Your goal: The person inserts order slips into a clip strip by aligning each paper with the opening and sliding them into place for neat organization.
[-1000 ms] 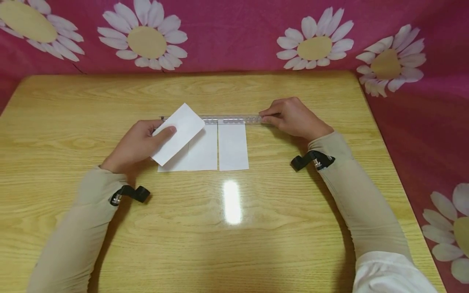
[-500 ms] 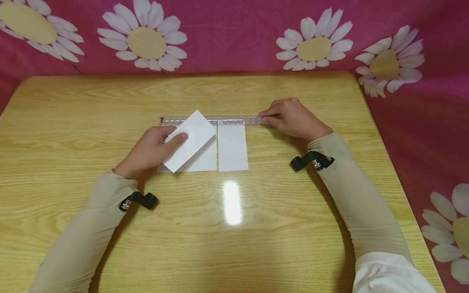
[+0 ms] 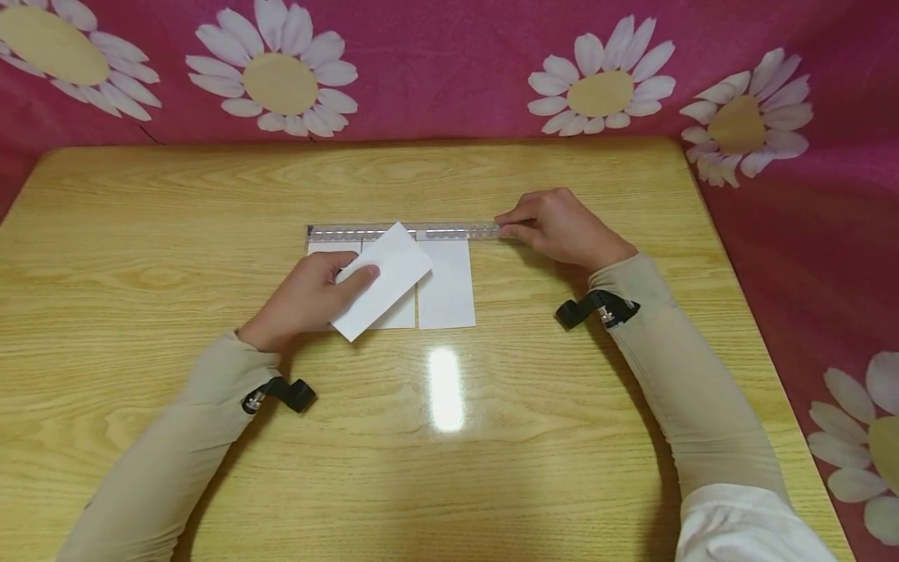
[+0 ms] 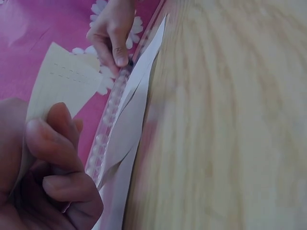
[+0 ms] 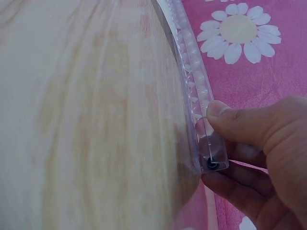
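Observation:
My left hand (image 3: 302,295) pinches a white paper card (image 3: 385,285), thumb on top, tilted above the other papers. In the left wrist view, dashed lines show on the underside of the held card (image 4: 69,74). Below it, white paper pieces (image 3: 447,281) lie side by side on the table, their far edges at a long clear plastic strip (image 3: 393,230). The held card partly covers them. My right hand (image 3: 562,222) grips the strip's right end between thumb and fingers; a small black dot marks that end of the strip (image 5: 199,91) in the right wrist view.
The wooden table (image 3: 492,468) reaches back to a pink cloth (image 3: 449,70) printed with white daisies. Black camera mounts (image 3: 291,394) stick out from both sleeves. A bright light reflection lies on the tabletop in front of the papers.
My left hand has moved right and toward me with the card, uncovering the strip's left end and the leftmost paper's top. My right hand stays on the strip.

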`<move>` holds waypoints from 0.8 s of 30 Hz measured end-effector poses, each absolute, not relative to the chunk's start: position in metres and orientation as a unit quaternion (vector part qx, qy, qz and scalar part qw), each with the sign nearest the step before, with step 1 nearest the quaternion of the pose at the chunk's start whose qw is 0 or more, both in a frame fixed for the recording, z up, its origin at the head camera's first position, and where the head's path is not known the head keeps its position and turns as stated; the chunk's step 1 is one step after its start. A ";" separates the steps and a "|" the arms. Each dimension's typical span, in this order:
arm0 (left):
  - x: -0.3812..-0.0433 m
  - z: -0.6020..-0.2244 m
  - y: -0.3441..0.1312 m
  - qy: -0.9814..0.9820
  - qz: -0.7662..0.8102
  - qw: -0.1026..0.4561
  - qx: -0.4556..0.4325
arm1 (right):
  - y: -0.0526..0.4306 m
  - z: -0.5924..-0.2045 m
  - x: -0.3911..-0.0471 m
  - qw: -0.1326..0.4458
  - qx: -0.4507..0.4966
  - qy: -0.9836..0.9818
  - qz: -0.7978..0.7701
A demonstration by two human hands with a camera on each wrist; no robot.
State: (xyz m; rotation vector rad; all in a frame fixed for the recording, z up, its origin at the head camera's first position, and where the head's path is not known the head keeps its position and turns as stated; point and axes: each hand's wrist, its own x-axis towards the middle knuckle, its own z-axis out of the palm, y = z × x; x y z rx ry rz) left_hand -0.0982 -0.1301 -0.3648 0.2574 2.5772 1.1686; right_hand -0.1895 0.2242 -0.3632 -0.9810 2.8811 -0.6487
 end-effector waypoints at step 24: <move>-0.098 -0.369 -0.101 0.891 0.412 0.150 0.119 | 0.225 -0.362 -0.190 0.001 -0.340 0.920 -0.196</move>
